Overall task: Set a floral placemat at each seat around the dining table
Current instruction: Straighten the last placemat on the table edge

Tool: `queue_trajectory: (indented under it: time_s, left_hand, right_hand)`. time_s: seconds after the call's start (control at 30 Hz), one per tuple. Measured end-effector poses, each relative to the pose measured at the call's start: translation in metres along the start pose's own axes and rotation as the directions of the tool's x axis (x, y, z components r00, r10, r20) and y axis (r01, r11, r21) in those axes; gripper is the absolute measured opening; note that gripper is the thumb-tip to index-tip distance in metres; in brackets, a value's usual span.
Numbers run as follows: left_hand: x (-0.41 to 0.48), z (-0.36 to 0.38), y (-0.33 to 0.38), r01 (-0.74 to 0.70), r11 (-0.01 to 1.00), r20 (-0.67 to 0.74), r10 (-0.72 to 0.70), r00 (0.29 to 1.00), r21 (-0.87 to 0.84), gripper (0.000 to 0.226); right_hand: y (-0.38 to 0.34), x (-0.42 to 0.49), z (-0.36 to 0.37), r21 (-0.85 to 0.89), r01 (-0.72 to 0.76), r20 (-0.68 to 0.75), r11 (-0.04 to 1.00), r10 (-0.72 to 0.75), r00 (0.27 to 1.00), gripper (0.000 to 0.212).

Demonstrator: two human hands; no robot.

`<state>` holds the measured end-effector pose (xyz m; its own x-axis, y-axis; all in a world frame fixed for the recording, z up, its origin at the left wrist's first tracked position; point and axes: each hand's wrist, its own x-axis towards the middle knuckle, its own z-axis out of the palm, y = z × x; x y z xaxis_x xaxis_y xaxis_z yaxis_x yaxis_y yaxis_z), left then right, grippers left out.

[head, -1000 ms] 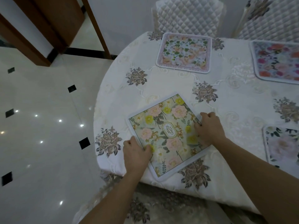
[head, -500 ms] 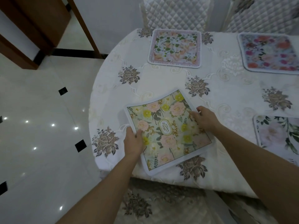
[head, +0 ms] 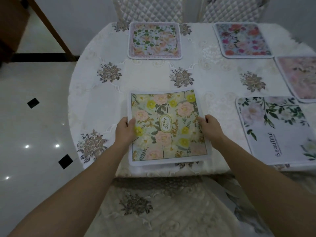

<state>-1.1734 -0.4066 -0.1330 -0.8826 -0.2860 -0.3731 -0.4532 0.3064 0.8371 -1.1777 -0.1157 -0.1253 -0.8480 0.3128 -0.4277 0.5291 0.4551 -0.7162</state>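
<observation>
Placemat (head: 166, 127) pinched at its sides by left hand (head: 125, 132) and right hand (head: 211, 129), seemingly raised.

The placemat (head: 166, 127) in the left hand (head: 125, 132) and right hand (head: 211, 130) looks like soft, matt cloth. Under the grip, the tablecloth (head: 145, 77) is bumpy stitched cloth. Left of the grip, the floor (head: 34, 130) is smooth, shiny tile.

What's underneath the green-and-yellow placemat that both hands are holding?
The tablecloth, with an embroidered flower peeking out at the near edge. A white layer also shows there; whether it is a second mat cannot be told. The placemat covers everything else.
</observation>
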Motion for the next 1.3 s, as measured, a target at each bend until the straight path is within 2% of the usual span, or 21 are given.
queue_trajectory:
  time_s: [0.23, 0.37, 0.63, 0.77, 0.87, 0.97, 1.03, 1.13, 1.2, 1.27, 1.3]
  left_hand:
    - [-0.002, -0.009, -0.027, 0.027, 0.997, 0.038, -0.030, 0.999, 0.068, 0.029]
    - [-0.001, -0.014, -0.024, 0.038, 0.993, 0.017, -0.041, 0.999, 0.114, 0.014]
    - [0.001, -0.023, -0.033, 0.029, 0.992, -0.028, -0.026, 0.999, 0.127, 0.010]
    - [0.005, -0.028, -0.037, 0.005, 0.987, -0.041, 0.001, 0.999, 0.159, 0.018]
    - [0.006, -0.031, -0.039, -0.026, 0.968, -0.051, 0.040, 0.998, 0.250, 0.023]
    - [0.007, -0.033, -0.040, -0.057, 0.934, -0.037, 0.075, 0.997, 0.353, 0.025]
    - [0.007, -0.034, -0.040, -0.122, 0.874, -0.005, 0.141, 0.990, 0.471, 0.025]
    - [0.002, -0.026, -0.038, -0.299, 0.596, 0.079, 0.366, 0.927, 0.745, 0.035]
    - [-0.005, -0.009, -0.032, -0.417, 0.475, 0.155, 0.497, 0.854, 0.775, 0.035]
    - [-0.009, 0.016, -0.031, -0.530, 0.418, 0.280, 0.526, 0.803, 0.737, 0.042]
    - [-0.008, 0.030, -0.033, -0.568, 0.388, 0.348, 0.505, 0.790, 0.726, 0.048]
  right_hand:
    - [0.030, -0.012, 0.026, 0.012, -0.062, 0.004, 0.998, 0.062, 0.998, 0.029]
    - [0.030, -0.011, 0.028, 0.014, -0.069, -0.011, 0.997, 0.070, 0.998, 0.033]
    - [0.026, -0.012, 0.030, -0.064, -0.078, -0.001, 0.995, 0.078, 0.997, 0.034]
    - [0.024, -0.012, 0.029, -0.138, -0.052, 0.000, 0.989, 0.053, 0.999, 0.032]
    - [0.025, -0.013, 0.027, -0.197, -0.017, -0.010, 0.980, 0.015, 1.000, 0.030]
    - [0.026, -0.016, 0.025, -0.369, 0.046, 0.000, 0.928, -0.050, 0.999, 0.026]
    - [0.028, -0.020, 0.024, -0.513, 0.084, -0.024, 0.854, -0.112, 0.993, 0.031]
    - [0.031, -0.025, 0.028, -0.658, 0.185, -0.101, 0.730, -0.329, 0.939, 0.035]
    - [0.025, -0.026, 0.044, -0.679, 0.341, -0.071, 0.650, -0.520, 0.851, 0.031]
    - [0.018, -0.026, 0.072, -0.660, 0.482, 0.032, 0.577, -0.619, 0.785, 0.033]
    - [0.017, -0.026, 0.089, -0.651, 0.521, 0.088, 0.552, -0.627, 0.774, 0.038]
